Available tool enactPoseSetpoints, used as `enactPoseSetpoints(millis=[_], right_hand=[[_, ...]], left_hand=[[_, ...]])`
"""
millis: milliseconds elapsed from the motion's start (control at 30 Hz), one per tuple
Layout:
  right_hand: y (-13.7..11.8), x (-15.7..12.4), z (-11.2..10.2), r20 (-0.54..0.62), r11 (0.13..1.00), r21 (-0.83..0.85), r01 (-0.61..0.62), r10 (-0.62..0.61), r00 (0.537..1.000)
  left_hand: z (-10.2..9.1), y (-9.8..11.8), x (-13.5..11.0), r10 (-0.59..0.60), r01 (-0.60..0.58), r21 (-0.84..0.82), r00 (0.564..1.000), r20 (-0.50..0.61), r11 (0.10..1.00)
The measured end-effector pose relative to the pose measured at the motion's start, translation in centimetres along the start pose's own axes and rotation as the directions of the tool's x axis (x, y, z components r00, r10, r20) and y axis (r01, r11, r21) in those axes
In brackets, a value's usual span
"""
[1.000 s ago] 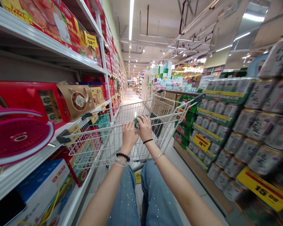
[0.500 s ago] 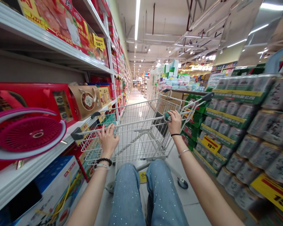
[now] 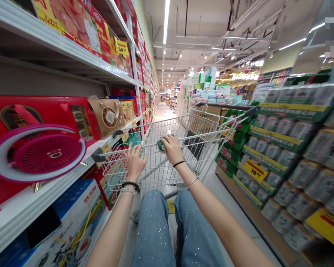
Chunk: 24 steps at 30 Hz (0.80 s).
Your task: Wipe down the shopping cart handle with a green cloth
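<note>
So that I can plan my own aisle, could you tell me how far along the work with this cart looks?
Done: the cart has reached the aisle between red gift boxes and stacked cans. In hand: the left hand rests on the cart handle, and the right hand holds a green item against it. Left: I can make out no goods in the wire basket, and the aisle floor runs on ahead.
</note>
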State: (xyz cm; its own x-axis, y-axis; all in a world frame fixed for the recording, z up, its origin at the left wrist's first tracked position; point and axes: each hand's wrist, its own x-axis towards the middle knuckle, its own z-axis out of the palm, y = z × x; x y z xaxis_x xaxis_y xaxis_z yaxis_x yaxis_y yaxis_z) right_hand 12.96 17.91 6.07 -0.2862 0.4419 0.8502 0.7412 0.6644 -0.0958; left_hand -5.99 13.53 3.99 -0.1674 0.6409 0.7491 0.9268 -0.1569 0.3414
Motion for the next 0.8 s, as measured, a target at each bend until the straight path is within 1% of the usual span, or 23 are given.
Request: enactPoseSetpoints(millis=[67, 133, 200, 300, 367, 400, 500, 600, 700, 800], right_hand=[[2.0, -0.4, -1.3, 0.001, 1.0, -0.019, 0.021, -0.021, 1.0], [4.8, -1.1, -3.0, -0.036, 0.998, -0.056, -0.008, 0.006, 0.999], [7.8, -2.0, -4.7, -0.103, 0.992, -0.092, -0.091, 0.082, 0.991], [11.7, -2.6, -7.1, -0.213, 0.965, -0.129, -0.229, 0.198, 0.957], [13.3, -2.3, -8.3, -0.215, 0.954, -0.154, -0.259, 0.224, 0.951], [13.9, -1.9, -8.8, -0.189, 0.952, -0.169, -0.256, 0.224, 0.956], [14.8, -0.3, -9.9, -0.066, 0.947, -0.221, -0.231, 0.222, 0.973], [15.4, 0.8, -10.6, 0.036, 0.947, -0.252, -0.199, 0.214, 0.976], [15.7, 1.0, -11.2, 0.059, 0.95, -0.255, -0.179, 0.2, 0.978], [15.4, 0.7, -11.7, 0.063, 0.945, -0.269, -0.188, 0.212, 0.975]], left_hand=[[-0.1, 0.0, 0.0, 0.006, -0.006, -0.002, 1.0, 0.008, 1.0], [-0.2, 0.1, 0.0, 0.011, -0.011, -0.002, 1.0, 0.019, 1.0], [-0.3, 0.3, 0.0, 0.021, -0.021, -0.002, 0.999, 0.029, 1.0], [-0.1, 0.6, 0.0, 0.026, -0.026, -0.005, 0.999, 0.036, 1.0], [0.1, 0.8, 0.1, 0.024, -0.023, -0.01, 0.999, 0.035, 1.0], [0.3, 0.9, 0.1, 0.022, -0.021, -0.012, 0.999, 0.034, 1.0], [0.7, 1.1, 0.2, 0.02, -0.019, -0.016, 0.999, 0.037, 1.0], [0.8, 1.3, 0.3, 0.018, -0.017, -0.017, 0.999, 0.046, 1.0], [0.8, 1.6, 0.3, 0.015, -0.015, -0.013, 0.998, 0.057, 1.0], [0.6, 2.0, 0.4, 0.019, -0.018, -0.018, 0.998, 0.064, 1.0]])
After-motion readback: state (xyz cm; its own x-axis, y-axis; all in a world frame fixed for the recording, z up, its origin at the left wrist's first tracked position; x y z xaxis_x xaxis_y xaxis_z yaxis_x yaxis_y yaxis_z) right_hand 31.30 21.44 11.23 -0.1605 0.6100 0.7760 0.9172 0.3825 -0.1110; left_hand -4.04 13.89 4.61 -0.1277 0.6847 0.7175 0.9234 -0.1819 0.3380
